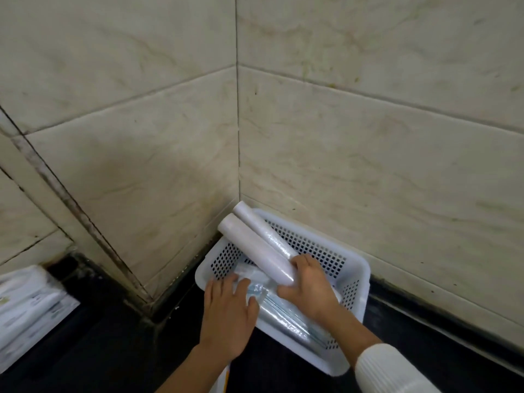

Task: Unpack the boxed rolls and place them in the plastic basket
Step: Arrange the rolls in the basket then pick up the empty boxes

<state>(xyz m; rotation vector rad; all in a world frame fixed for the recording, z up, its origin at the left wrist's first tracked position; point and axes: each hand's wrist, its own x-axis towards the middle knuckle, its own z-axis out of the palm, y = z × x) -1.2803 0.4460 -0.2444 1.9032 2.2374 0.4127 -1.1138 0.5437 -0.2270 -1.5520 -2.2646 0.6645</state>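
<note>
The left hand [226, 316] is lying open and flat, palm down, with its fingers spread over the near-left rim of the white perforated plastic basket [344, 268] and resting on a clear wrapped roll [286, 316] inside it. Far to the left, at the picture's edge, a blurred stack of white packaging [25, 310] is sitting on the dark countertop [119, 353], well apart from the basket. The basket is sitting on that countertop, pushed into the corner of the pale tiled wall [368, 137]. Two white rolls [256, 245] are lying side by side, tilted, their far ends sticking up over the basket's back-left rim towards the wall corner. To the right, the right hand [307, 287] is gripping the near end of these two rolls, fingers curled over them. A white ribbed sleeve [388, 367] is covering the right forearm.
</note>
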